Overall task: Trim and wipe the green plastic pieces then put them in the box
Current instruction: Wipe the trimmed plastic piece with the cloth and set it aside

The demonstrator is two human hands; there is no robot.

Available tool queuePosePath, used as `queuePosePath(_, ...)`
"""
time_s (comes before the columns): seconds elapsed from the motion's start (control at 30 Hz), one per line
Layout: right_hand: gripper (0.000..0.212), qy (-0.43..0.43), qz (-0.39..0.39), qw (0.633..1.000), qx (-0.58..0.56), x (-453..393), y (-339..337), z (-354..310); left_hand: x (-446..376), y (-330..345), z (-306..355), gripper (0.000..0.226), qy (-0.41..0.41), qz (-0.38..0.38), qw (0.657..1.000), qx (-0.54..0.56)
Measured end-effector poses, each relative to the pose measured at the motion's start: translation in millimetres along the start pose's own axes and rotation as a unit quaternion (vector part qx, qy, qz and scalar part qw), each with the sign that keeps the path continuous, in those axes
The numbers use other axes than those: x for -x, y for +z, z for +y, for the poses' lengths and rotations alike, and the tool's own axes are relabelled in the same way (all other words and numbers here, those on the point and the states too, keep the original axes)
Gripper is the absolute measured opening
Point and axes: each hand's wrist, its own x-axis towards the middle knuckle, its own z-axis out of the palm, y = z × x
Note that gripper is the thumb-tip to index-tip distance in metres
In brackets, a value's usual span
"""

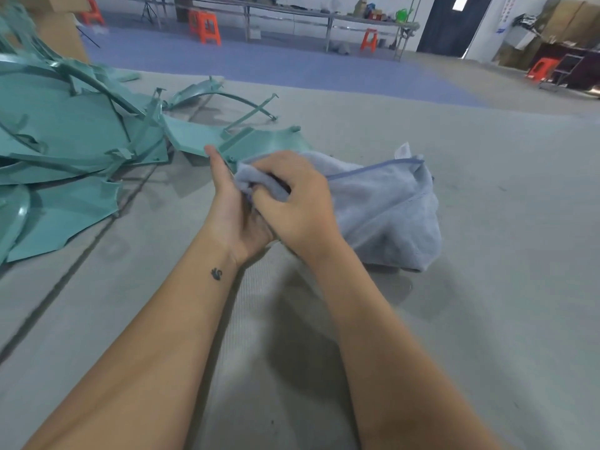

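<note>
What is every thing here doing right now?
Left hand: fingers straight, touching the cloth.
Right hand: gripping the cloth.
Pale blue-grey cloth: bunched, partly resting on the table.
Green plastic pieces: heaped on the grey table, untouched.

Your green plastic pieces [74,131] are a flat teal-green; your cloth [386,206] is pale grey-blue with a darker blue edge stripe; the mat [454,319] under them is plain light grey; the stools [207,27] behind are bright orange; the floor [259,60] there is blue-violet.
</note>
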Motion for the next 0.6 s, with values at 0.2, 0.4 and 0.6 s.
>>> queuePosePath(0.2,0.017,0.093,-0.11,0.985,0.094,8.5,-17.3,12.0,4.9,-3.7,14.5,0.066,0.074,0.031,0.996,0.036)
queuePosePath(0.4,0.019,0.121,-0.052,0.905,0.405,-3.7,-40.5,16.8,0.4,-11.1,20.8,0.046,0.075,0.128,0.987,0.055)
queuePosePath(0.6,0.021,0.404,-0.156,0.884,0.175,-16.0,-80.7,1.1,-1.2,-12.1,20.0,0.045,0.096,0.125,0.984,0.086)
